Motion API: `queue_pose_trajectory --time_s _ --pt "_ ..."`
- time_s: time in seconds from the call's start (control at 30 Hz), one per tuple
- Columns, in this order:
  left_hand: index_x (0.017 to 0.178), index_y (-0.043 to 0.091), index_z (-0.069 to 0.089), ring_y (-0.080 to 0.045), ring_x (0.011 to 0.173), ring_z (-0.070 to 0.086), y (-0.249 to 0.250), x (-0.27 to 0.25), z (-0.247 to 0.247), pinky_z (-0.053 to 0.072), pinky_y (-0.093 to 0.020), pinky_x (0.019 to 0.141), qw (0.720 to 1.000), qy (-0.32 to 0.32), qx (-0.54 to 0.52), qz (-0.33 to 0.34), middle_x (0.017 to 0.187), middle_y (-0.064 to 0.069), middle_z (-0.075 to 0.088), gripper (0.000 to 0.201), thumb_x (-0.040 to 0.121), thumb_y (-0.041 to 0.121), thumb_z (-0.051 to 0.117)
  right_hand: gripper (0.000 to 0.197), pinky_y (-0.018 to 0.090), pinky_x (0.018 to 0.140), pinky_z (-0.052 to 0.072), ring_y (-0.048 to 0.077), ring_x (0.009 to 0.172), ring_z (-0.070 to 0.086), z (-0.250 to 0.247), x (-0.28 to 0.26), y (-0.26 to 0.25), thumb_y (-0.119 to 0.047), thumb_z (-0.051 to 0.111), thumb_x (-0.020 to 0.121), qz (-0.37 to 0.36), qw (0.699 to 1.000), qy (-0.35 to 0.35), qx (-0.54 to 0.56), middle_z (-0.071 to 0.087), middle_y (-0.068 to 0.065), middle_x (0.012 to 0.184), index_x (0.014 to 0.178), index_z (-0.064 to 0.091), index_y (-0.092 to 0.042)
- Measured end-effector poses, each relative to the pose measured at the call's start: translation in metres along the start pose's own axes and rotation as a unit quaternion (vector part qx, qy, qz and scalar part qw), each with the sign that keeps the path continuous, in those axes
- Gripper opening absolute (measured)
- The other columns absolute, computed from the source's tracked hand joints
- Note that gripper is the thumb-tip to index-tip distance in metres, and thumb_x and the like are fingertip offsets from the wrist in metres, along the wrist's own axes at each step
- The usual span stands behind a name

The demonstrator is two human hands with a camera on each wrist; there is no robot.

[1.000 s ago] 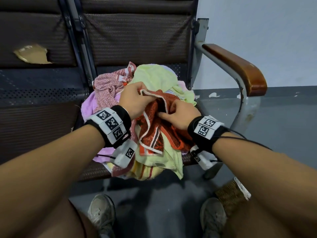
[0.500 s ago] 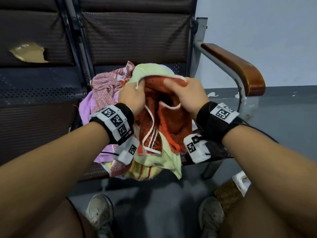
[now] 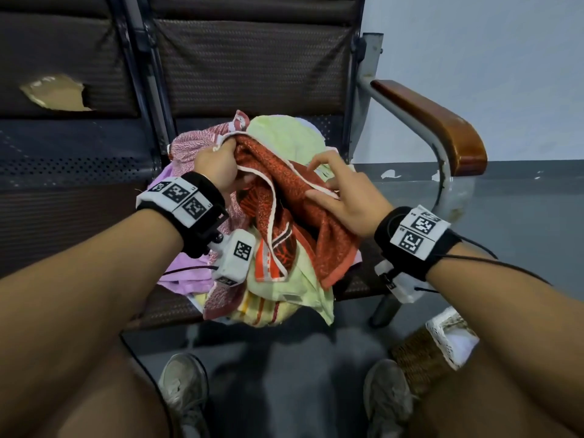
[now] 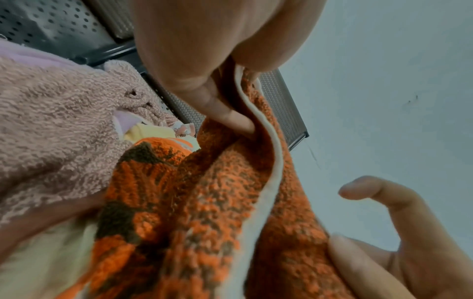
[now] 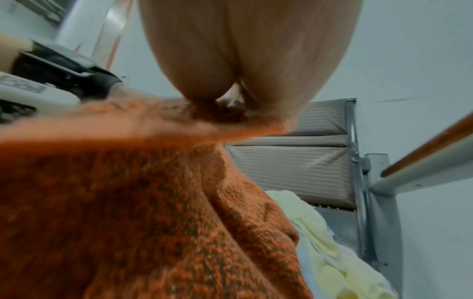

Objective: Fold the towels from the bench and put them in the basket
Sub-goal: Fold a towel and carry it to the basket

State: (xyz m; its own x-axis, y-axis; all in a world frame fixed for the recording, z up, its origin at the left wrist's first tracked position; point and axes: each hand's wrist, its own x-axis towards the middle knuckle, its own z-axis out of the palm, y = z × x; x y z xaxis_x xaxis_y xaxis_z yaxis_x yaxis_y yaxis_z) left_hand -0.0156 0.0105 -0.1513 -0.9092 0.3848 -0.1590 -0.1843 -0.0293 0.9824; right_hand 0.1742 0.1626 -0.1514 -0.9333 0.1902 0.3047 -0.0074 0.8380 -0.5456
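Observation:
An orange-red towel (image 3: 284, 184) with a white hem lies on top of a heap of towels (image 3: 284, 137) on the bench seat. My left hand (image 3: 218, 165) grips its far-left corner, with the fingers curled into the cloth (image 4: 230, 119). My right hand (image 3: 335, 191) pinches the white hem further right, with the index finger lifted free. In the right wrist view the orange towel (image 5: 153, 202) runs up into the palm. The wicker basket (image 3: 420, 365) with a white lace liner stands on the floor at the lower right, partly hidden by my right forearm.
The heap holds a pink towel (image 3: 189, 143), a lilac one (image 3: 177, 273) and a striped yellow one (image 3: 262, 308) hanging over the seat's front edge. A wooden armrest (image 3: 436, 121) bounds the bench on the right. My shoes (image 3: 183, 384) are on the grey floor below.
Both hands lifted the orange towel off the heap. Since then the right hand has slid down and to the right along the hem, while the left hand has kept the corner.

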Motion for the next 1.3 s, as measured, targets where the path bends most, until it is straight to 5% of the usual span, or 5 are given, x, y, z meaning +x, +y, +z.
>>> queue_pose_trajectory --time_s 0.2,0.4,0.97,1.13,1.3 --pt "0.113 0.0 0.065 -0.016 0.074 0.073 0.006 -0.007 0.009 0.059 -0.028 0.059 0.991 0.021 -0.128 -0.015 0.097 -0.012 0.071 0.023 0.097 0.017 0.062 0.032 0.036 0.081 0.052 0.021 0.081 0.064 0.021 0.002 -0.022 -0.003 0.045 0.084 0.003 0.97 -0.191 -0.15 0.073 -0.001 0.086 0.086 0.072 -0.019" --pt "0.125 0.0 0.061 -0.016 0.072 0.072 0.016 -0.024 0.024 0.057 -0.023 0.057 0.983 -0.058 -0.169 -0.045 0.106 -0.013 0.07 0.028 0.101 0.01 0.053 0.086 0.032 0.048 0.043 0.023 0.051 0.056 0.056 0.006 -0.04 -0.097 0.033 0.065 0.162 0.956 -0.105 -0.222 0.055 0.003 0.052 0.051 0.051 -0.014" --pt "0.075 0.016 0.062 -0.01 0.036 0.047 0.007 0.001 -0.013 0.035 -0.019 0.037 0.997 0.073 -0.03 0.017 0.048 0.004 0.053 0.026 0.099 0.022 0.056 0.038 0.035 0.074 0.036 0.025 0.077 0.049 0.009 0.025 -0.008 -0.023 0.037 0.102 0.173 0.977 0.123 0.007 0.054 0.008 0.083 0.064 0.041 -0.019" --pt "0.086 0.009 0.064 -0.02 0.062 0.06 0.011 0.005 -0.019 0.053 -0.03 0.058 0.99 0.092 -0.09 0.061 0.076 -0.009 0.061 0.022 0.102 0.017 0.051 0.034 0.034 0.079 0.049 0.024 0.091 0.065 0.003 0.018 0.0 -0.038 0.076 0.082 0.082 0.99 -0.048 -0.104 0.07 0.006 0.096 0.103 0.069 -0.013" --pt "0.108 0.006 0.066 -0.014 0.07 0.068 0.006 0.003 -0.026 0.056 -0.019 0.06 0.993 0.066 -0.085 0.051 0.087 -0.007 0.067 0.027 0.103 0.001 0.04 0.032 0.03 0.06 0.034 0.022 0.062 0.053 -0.002 0.004 0.021 -0.042 0.066 0.093 0.131 0.958 -0.172 -0.19 0.058 0.003 0.065 0.08 0.064 -0.013"
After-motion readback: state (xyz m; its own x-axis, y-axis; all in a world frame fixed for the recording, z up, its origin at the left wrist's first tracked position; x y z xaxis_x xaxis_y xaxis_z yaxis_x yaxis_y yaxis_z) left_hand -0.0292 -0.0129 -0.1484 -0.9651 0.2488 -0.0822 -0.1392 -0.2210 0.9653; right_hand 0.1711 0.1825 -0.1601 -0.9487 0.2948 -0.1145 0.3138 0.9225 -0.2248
